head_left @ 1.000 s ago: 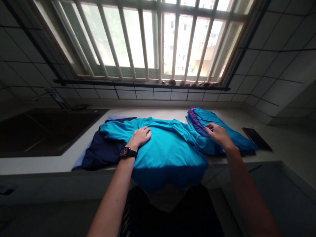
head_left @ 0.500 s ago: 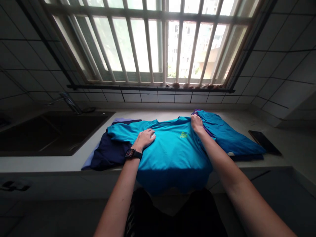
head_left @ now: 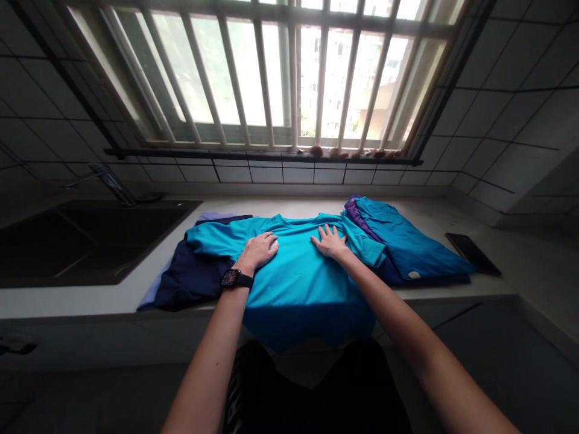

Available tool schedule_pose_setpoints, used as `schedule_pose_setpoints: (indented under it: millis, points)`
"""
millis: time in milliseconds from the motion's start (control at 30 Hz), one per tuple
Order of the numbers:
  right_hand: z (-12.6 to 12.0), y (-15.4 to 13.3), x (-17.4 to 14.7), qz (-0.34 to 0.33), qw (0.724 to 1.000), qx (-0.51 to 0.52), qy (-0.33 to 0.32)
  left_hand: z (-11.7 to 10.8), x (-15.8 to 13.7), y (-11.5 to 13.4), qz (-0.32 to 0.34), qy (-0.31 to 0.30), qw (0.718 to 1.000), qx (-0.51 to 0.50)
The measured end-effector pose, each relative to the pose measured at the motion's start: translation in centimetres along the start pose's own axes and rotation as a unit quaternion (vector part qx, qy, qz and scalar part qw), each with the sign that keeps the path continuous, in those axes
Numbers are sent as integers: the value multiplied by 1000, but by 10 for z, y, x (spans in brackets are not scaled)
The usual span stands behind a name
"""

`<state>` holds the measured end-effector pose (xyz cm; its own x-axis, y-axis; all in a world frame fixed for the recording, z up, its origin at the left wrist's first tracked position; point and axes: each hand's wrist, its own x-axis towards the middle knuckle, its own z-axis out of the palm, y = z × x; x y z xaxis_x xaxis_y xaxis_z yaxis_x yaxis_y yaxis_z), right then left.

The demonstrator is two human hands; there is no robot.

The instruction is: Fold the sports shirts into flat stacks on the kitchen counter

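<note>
A bright turquoise T-shirt (head_left: 296,274) lies spread over the counter, its collar toward the window and its lower part hanging over the front edge. My left hand (head_left: 259,252), with a dark watch on the wrist, rests on the shirt's left chest. A small whitish patch shows by its fingertips; I cannot tell what it is. Fingers spread, my right hand (head_left: 331,242) presses on the right chest and covers the spot where a logo was. The right sleeve lies flat beside the stack of folded clothes (head_left: 409,241).
Under the left sleeve lie dark navy garments (head_left: 194,277) and a lavender one (head_left: 151,292). A dark sink (head_left: 113,274) with a faucet (head_left: 113,184) is at left. A dark phone-like slab (head_left: 473,254) lies right of the folded stack. Behind is a barred window (head_left: 280,84).
My right hand has let go of the shirt's right shoulder and moved left onto the chest, fingers now spread. The right sleeve now lies outstretched. My left hand stays on the shirt.
</note>
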<state>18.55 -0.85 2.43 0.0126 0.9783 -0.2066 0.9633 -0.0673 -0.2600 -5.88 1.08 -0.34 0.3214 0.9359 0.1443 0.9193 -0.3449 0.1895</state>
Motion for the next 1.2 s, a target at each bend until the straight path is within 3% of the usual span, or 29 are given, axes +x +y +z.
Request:
schedule_pose_setpoints:
  millis: [100,200,300,367,433,500,600,733,800,933,1100,1200]
  points:
    - [-16,19,-7,-63,997,34,20,0,0,0,-1,-5,1000,9]
    - [-27,61,-39,-126,976,78,159,2,1,-1,0,1,1000,-1]
    - [-27,120,-80,-3,949,101,299,2,2,-2,-1,6,1000,-12]
    - [-23,152,-97,111,942,127,292,2,2,-2,-5,4,1000,-12]
    - [-19,168,-102,162,936,169,262,1,2,-1,-7,0,1000,-8]
    - [-18,169,-97,156,929,205,266,0,2,0,-9,-4,1000,-3]
    - [-24,152,-83,90,910,248,320,-1,0,2,-13,-4,1000,-5]
    - [-39,139,-73,-37,852,294,431,-3,-1,3,-12,-3,1000,-9]
    - [-42,145,-75,-63,839,299,450,-2,-2,3,-9,-3,1000,-10]
    - [-38,171,-83,-24,878,304,369,-1,-1,1,-7,5,1000,-23]
    - [-27,190,-80,31,855,269,443,-1,1,1,-12,-6,1000,-15]
    - [-27,187,-72,65,898,214,378,-2,0,3,-13,-18,1000,1]
